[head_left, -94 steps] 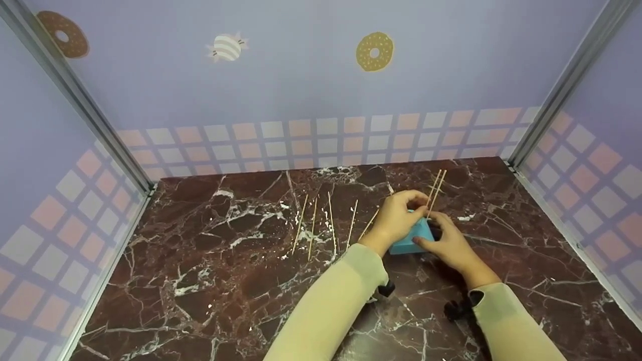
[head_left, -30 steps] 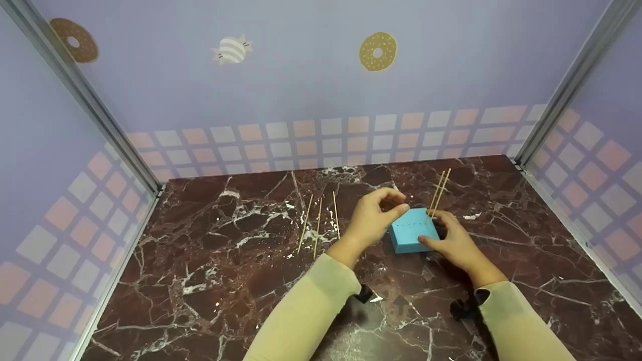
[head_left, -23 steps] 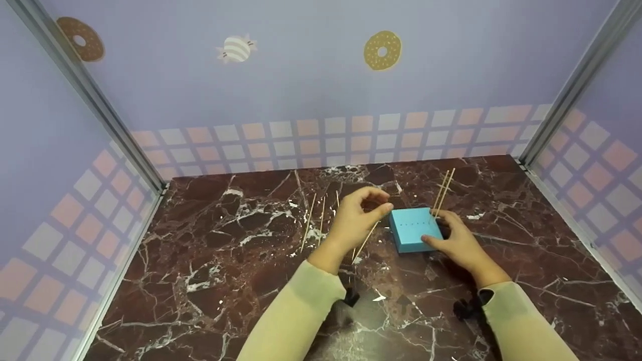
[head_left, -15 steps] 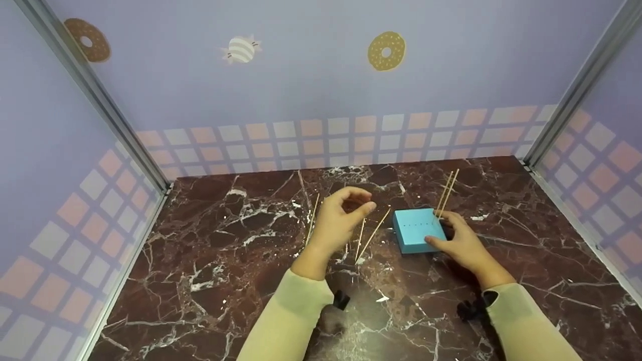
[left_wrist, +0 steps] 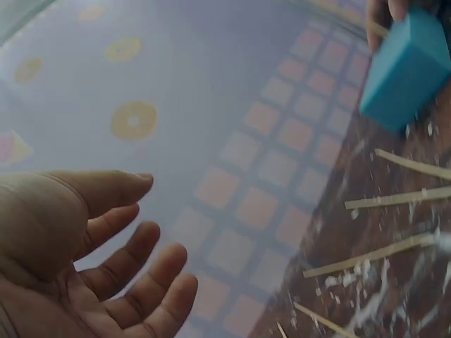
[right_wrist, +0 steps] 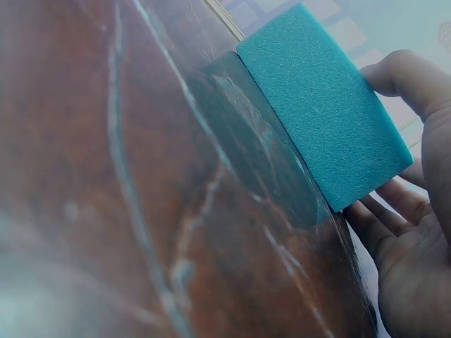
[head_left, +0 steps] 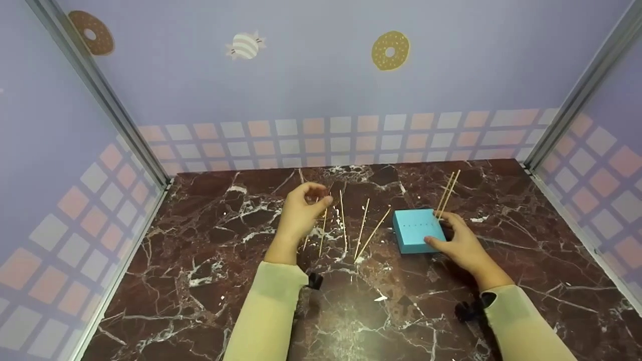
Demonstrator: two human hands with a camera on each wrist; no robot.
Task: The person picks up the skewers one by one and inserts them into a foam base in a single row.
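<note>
A blue foam block [head_left: 414,235] with a row of small holes lies toward the right of the table. Two thin wooden sticks [head_left: 448,194] stand upright at the right end of that row. My right hand [head_left: 460,244] grips the block's right side, thumb over the top near the front, fingers behind; the right wrist view shows the thumb on the foam [right_wrist: 324,113]. My left hand [head_left: 299,213] hovers over the leftmost loose sticks [head_left: 323,233], partly covering them. Its fingers [left_wrist: 134,253] are loosely bent with nothing between them. Several sticks lie apart between the hand and the block.
The dark red marbled table [head_left: 210,321] carries small white bits, one larger white scrap [head_left: 381,298] in front of the block. Purple patterned walls [head_left: 321,65] close off the back and both sides, with metal posts at the corners.
My left hand has left the upright sticks at the block and travelled left over the loose sticks, uncovering those nearest the block. My right hand has kept its grip on the block.
</note>
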